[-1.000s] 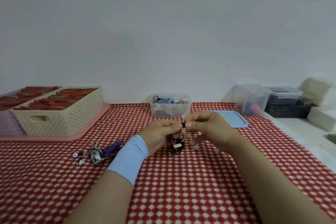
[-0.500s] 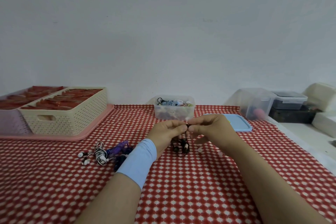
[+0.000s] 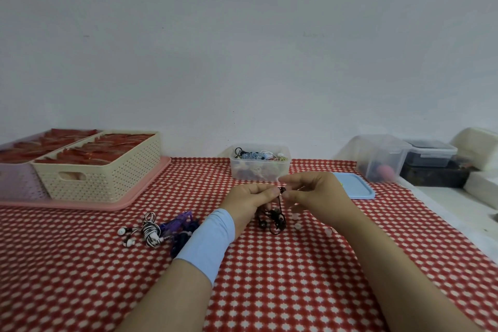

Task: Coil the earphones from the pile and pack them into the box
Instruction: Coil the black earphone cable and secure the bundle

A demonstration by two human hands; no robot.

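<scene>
Earphones (image 3: 275, 219) still pinched between both hands (image 3: 281, 193); the dangling coil hangs lower than before

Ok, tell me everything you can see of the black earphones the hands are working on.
The black earphones are a thin dark cord, bunched into a loose, tangled bundle rather than a neat coil. Small bud-like lumps show in the bundle, too blurred to detail. The upper end is pinched between the fingers of the left hand and the right hand; the rest hangs down to about the red checked tablecloth. Whether it rests on the cloth I cannot tell.
</scene>
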